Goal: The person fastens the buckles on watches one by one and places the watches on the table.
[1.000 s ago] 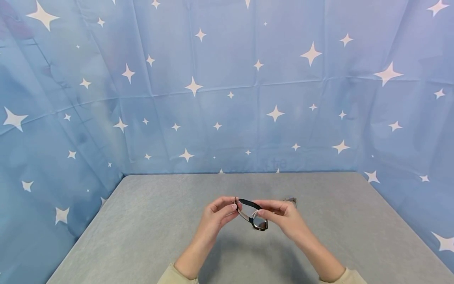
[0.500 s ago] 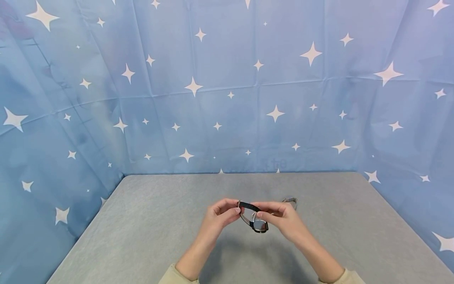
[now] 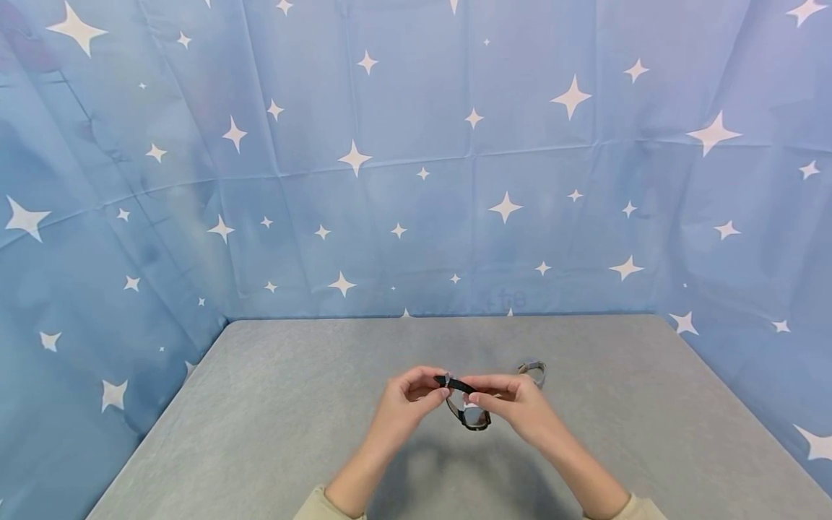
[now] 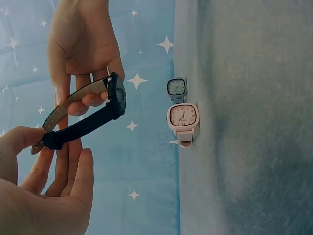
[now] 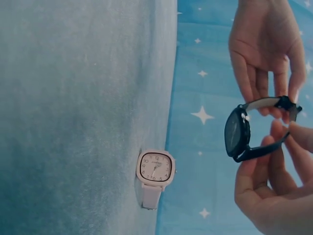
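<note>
Both hands hold a black wristwatch [image 3: 477,425] above the table, its strap bent into a loop. My left hand [image 3: 406,404] pinches the strap [image 4: 88,128] by the buckle, where the two ends meet; in the left wrist view the strap's tip sticks out past it. With thumb and fingers, my right hand [image 3: 523,404] grips the loop nearer the watch case [image 5: 235,134], whose dark face shows side-on in the right wrist view. The fingers partly cover the strap, so how far the buckle is fastened I cannot tell.
Behind my right hand, a light-coloured watch [image 3: 534,371] lies on the grey table [image 3: 312,375]. The left wrist view shows a pale pink watch [image 4: 183,117] beside a smaller grey-green watch [image 4: 176,87]. A blue star-patterned curtain [image 3: 416,202] encloses the table's back and sides.
My left hand has shifted right and slightly down, closer to my right hand. A dark strap end now shows beyond the buckle. The right hand has dipped slightly with the watch.
</note>
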`<state>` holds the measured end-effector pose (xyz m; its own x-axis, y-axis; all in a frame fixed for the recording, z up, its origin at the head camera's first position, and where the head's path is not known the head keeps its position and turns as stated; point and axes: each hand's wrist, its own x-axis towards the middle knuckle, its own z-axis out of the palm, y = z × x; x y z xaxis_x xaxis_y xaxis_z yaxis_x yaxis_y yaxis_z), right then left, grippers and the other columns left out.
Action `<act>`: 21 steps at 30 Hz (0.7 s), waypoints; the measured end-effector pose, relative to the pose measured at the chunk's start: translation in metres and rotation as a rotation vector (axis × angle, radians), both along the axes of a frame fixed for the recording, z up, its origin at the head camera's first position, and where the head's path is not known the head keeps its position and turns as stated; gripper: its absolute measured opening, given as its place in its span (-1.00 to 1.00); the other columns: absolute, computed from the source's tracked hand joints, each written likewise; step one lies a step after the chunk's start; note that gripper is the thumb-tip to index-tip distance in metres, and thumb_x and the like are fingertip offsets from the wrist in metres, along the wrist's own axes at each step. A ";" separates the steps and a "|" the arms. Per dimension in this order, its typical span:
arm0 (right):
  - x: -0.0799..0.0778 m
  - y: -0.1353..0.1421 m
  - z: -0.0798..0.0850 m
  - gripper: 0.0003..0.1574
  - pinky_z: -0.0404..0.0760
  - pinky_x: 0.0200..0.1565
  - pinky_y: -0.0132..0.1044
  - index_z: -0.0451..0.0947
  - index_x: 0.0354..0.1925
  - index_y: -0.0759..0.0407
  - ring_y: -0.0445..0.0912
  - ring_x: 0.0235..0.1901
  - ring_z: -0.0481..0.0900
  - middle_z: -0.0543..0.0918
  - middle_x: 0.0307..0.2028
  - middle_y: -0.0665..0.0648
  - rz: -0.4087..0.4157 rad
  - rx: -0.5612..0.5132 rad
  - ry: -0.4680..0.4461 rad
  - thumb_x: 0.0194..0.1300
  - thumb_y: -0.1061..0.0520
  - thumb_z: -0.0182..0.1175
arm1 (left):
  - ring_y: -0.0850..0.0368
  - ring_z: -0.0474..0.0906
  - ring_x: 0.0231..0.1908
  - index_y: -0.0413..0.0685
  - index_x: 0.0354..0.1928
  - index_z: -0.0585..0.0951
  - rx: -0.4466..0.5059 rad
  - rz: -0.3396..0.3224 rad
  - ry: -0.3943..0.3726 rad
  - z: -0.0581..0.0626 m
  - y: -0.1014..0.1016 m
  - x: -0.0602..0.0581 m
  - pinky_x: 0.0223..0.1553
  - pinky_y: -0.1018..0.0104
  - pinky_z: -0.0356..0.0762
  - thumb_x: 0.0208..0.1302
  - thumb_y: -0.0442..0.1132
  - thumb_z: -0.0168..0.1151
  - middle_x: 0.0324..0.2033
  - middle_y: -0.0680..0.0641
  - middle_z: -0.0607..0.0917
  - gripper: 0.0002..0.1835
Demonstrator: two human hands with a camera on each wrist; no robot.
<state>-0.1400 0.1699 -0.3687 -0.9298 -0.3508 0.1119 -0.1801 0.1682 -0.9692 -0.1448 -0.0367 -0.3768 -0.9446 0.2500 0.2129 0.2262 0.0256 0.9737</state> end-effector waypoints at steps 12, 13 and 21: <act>0.001 -0.001 -0.003 -0.58 0.60 -0.06 -0.30 0.54 0.04 0.30 -0.14 -0.12 0.66 0.65 -0.06 0.29 0.000 0.001 -0.001 0.28 0.09 0.20 | 0.24 0.64 -0.28 -0.12 -0.21 0.68 -0.045 0.073 0.050 -0.002 0.004 0.001 -0.17 0.41 0.58 0.14 -0.22 0.34 -0.32 -0.12 0.71 -0.81; 0.001 -0.001 -0.004 -0.59 0.60 -0.07 -0.31 0.54 0.04 0.29 -0.13 -0.12 0.66 0.65 -0.05 0.28 -0.005 0.008 0.011 0.28 0.10 0.20 | 0.24 0.63 -0.29 -0.13 -0.22 0.68 -0.051 0.076 0.054 -0.001 0.005 0.001 -0.17 0.42 0.58 0.14 -0.23 0.35 -0.32 -0.12 0.71 -0.82; 0.004 -0.003 0.001 -0.65 0.60 -0.12 -0.35 0.57 -0.03 0.28 -0.06 -0.11 0.65 0.67 -0.10 0.20 -0.078 0.023 0.155 0.28 0.11 0.20 | 0.23 0.62 -0.33 -0.16 -0.29 0.68 -0.112 0.073 0.097 0.000 0.007 0.002 -0.24 0.48 0.60 0.10 -0.29 0.35 -0.38 -0.09 0.71 -0.87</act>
<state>-0.1362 0.1670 -0.3680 -0.9265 -0.2828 0.2483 -0.3123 0.2095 -0.9266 -0.1425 -0.0300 -0.3765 -0.9374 0.2089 0.2785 0.3126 0.1529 0.9375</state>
